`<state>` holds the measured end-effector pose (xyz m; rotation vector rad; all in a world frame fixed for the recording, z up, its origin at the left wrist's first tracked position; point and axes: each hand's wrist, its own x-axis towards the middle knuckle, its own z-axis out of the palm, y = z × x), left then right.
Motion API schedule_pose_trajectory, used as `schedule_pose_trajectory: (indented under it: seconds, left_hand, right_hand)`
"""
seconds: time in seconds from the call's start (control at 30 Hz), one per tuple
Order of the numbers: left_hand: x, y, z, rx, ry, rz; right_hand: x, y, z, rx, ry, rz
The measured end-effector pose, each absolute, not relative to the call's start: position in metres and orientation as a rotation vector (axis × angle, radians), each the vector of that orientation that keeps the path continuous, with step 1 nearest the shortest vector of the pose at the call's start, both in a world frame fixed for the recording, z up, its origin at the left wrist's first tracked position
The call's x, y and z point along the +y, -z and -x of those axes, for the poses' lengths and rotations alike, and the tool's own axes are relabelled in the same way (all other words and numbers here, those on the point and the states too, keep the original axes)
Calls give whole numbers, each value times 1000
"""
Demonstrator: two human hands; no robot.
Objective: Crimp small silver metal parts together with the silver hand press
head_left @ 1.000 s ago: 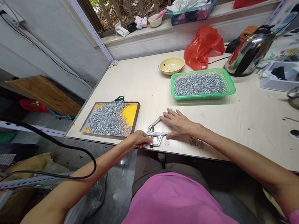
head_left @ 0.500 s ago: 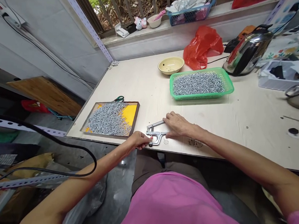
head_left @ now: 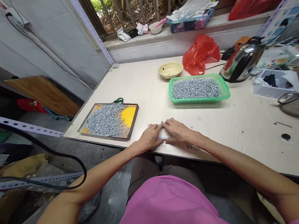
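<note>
Both hands are around a grey metal hand press [head_left: 162,138] at the table's front edge; most of the tool is hidden by them. My left hand [head_left: 150,136] is wrapped over its head end. My right hand [head_left: 177,131] grips the handles from the right. Just left of my left hand lies a shallow tray [head_left: 135,119] with a yellow bottom, heaped with small silvery metal pieces [head_left: 108,120]. A green plastic basket [head_left: 200,102] full of similar metal pieces [head_left: 195,89] stands farther back, to the right of the hands.
A cream bowl [head_left: 170,69] and a red plastic bag [head_left: 201,54] are at the back, near a steel kettle [head_left: 244,59]. Green-handled scissors [head_left: 119,100] lie behind the tray. A white bin [head_left: 271,87] and a glass pot [head_left: 297,103] stand at the right. A black cable hangs at the left.
My left hand has moved from pinching at the press's jaw to covering its head and upper arm. My right hand stays on the handles. The view has shifted slightly.
</note>
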<state>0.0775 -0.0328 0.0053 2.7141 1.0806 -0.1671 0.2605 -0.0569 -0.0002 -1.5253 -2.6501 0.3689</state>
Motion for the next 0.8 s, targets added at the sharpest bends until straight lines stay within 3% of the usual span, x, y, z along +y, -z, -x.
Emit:
schedule_pose_trajectory:
  seconds: [0.3, 0.8]
  left_hand:
    - [-34, -11, -91, 1176, 301, -2776]
    - [-28, -7, -91, 1310, 147, -2682]
  right_hand:
    - [-59, -19, -258, -2678, -420, 1753]
    - [-50, -9, -262, -2654, -393, 1644]
